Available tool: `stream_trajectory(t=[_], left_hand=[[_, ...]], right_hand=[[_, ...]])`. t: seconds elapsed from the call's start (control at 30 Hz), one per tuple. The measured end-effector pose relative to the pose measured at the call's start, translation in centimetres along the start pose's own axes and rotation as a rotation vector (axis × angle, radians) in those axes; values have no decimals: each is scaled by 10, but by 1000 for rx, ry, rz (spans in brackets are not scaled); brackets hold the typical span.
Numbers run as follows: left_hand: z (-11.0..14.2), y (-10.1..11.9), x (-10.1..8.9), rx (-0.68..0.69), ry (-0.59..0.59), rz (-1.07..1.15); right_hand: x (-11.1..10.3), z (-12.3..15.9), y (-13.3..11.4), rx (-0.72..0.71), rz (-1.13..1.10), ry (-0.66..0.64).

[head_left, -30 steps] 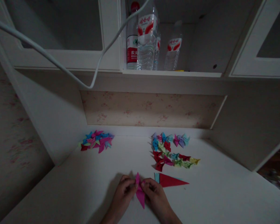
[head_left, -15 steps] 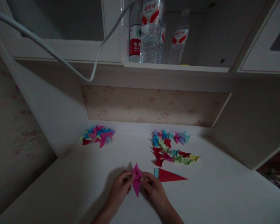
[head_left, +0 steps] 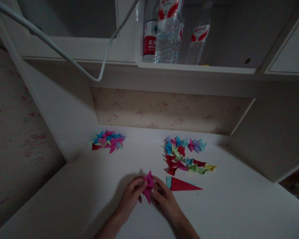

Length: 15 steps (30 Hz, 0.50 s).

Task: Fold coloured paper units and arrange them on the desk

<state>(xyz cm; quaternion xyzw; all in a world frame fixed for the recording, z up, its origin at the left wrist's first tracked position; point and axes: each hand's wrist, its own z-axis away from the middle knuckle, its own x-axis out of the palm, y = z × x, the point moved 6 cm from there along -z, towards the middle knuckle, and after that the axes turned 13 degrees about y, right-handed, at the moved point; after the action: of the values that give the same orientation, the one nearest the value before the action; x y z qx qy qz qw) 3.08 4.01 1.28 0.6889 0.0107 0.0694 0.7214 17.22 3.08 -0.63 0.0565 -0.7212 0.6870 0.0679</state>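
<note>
A magenta folded-paper piece [head_left: 149, 191] with pointed tips is held just above the white desk. My left hand [head_left: 132, 196] pinches its left side between thumb and fingers. On the other side, my right hand [head_left: 165, 196] has its thumb and fingertips at the paper's right edge. Right of my right hand lie a red paper triangle [head_left: 184, 185] and a light-blue paper strip [head_left: 168, 182], partly covered by the red one. Beyond them is a group of small folded-paper pieces [head_left: 180, 165] in red, green, blue, yellow and purple.
A pile of folded-paper pieces [head_left: 108, 141] sits at the desk's back left. Above the desk, an open shelf [head_left: 201, 68] holds several plastic bottles [head_left: 165, 39]. A white cable [head_left: 72, 62] hangs across the upper left. Cabinet side panels [head_left: 53, 106] border the desk.
The view has shifted slightly, so everything sits a little farther right and higher. The magenta paper has tilted a little between my hands, and my right fingers have loosened slightly.
</note>
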Motion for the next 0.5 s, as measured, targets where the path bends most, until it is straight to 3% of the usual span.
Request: stream_trajectory(t=[0.2, 0.5], left_hand=[[0, -5, 2, -33, -21, -6], [-1, -5, 2, -15, -24, -2]], right_hand=[[2, 4, -7, 1, 135, -34], [5, 4, -11, -38, 83, -42]])
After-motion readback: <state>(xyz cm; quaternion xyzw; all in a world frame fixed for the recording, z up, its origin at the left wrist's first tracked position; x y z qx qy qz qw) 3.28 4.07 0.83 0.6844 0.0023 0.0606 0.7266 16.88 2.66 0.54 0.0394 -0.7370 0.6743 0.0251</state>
